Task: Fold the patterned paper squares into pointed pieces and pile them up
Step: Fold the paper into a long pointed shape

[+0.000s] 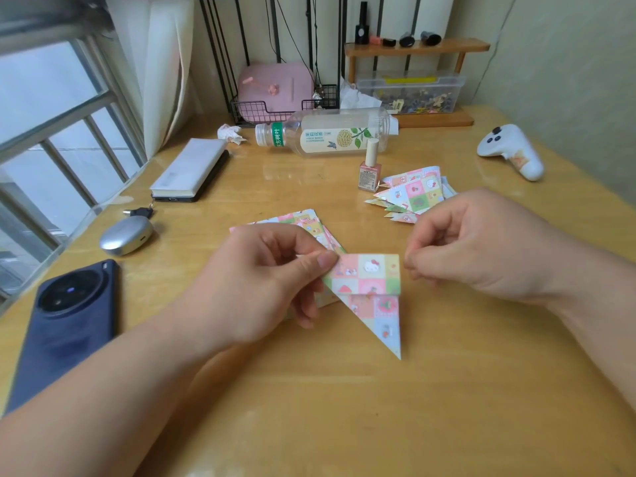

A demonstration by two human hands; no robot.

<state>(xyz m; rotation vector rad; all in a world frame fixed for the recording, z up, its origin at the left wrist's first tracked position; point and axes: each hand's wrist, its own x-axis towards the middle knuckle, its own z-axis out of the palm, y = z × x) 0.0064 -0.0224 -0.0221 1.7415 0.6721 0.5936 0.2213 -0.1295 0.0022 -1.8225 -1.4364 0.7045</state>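
Over table point(344, 414): L hand point(261, 280) pinches folded piece point(373, 287), tip toward person; R hand point(481, 249) curled, empty.

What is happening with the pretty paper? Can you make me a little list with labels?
Left hand: pinches the folded piece by its left corner
Right hand: fingers curled beside the piece's right edge; touch unclear
Point of piece: toward the person
Flat squares: stacked behind the left hand
Finished pile: beside the nail polish bottle

Folded piece point(371, 294): between your left hand point(265, 280) and right hand point(481, 242).
Paper squares point(303, 220): behind your left hand, on the bench point(344, 414).
Pointed pile point(413, 196): behind your right hand.
Phone point(72, 318): far left.
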